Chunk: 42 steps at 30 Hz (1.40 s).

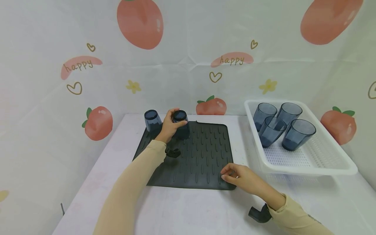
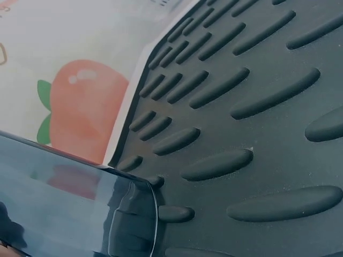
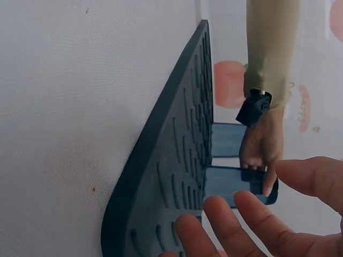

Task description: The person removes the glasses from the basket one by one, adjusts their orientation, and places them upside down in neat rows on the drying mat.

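My left hand [image 1: 168, 128] grips an upside-down blue glass [image 1: 183, 131] near its base, over the back of a black ridged mat [image 1: 202, 153]. A second upside-down glass [image 1: 153, 120] stands just left of it, at the mat's back left corner. In the left wrist view, the held glass [image 2: 69, 198] appears at lower left, its rim right at the mat's surface. My right hand [image 1: 242, 178] hovers by the mat's front right corner, fingers loosely bent and holding nothing. The right wrist view shows its spread fingers [image 3: 257, 219] up close.
A white plastic basket [image 1: 320, 170] stands on the right of the white-covered table [image 1: 182, 212]. Several blue glasses [image 1: 296, 133] are in its left part, mouths up and leaning. Behind the table hangs a white backdrop [image 1: 176, 78] with printed fruit.
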Available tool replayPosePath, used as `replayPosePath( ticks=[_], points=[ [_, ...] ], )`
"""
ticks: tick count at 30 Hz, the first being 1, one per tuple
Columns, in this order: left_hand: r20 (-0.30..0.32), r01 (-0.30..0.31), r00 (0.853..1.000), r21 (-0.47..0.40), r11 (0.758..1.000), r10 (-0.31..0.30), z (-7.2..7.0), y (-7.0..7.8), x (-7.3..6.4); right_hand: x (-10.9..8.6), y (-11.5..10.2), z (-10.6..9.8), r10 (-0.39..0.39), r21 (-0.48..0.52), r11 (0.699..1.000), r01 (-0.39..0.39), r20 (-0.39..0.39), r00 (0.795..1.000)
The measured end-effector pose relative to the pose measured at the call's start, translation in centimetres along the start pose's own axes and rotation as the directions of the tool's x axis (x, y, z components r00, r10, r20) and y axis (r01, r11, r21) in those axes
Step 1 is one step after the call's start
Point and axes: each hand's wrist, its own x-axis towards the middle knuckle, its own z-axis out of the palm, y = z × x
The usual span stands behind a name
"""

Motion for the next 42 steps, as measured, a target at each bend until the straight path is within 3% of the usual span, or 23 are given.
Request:
replayPosePath(
  ticks=[13, 25, 34, 42],
  points=[
    [0.018, -0.022, 1.0, -0.036, 0.999, 0.022, -0.2, -0.5, 0.3, -0.3, -0.6, -0.7, -0.016, 0.03, 0.999, 0.016, -0.007, 1.0],
    [0.017, 0.0, 1.0, -0.052, 0.999, 0.0, -0.1, -0.2, 0.1, -0.6, -1.4, -2.0, -0.027, 0.038, 0.999, 0.028, -0.027, 0.999],
    [0.02, -0.003, 1.0, -0.071, 0.997, 0.004, 0.0, -0.2, 0.0, -0.9, -2.6, -3.1, -0.029, -0.002, 1.0, 0.029, -0.087, 0.996],
    [0.024, -0.01, 1.0, -0.054, 0.998, 0.011, -0.1, -0.2, 0.0, -1.1, -3.6, -4.6, -0.098, 0.006, 0.995, 0.1, -0.147, 0.984]
  ],
)
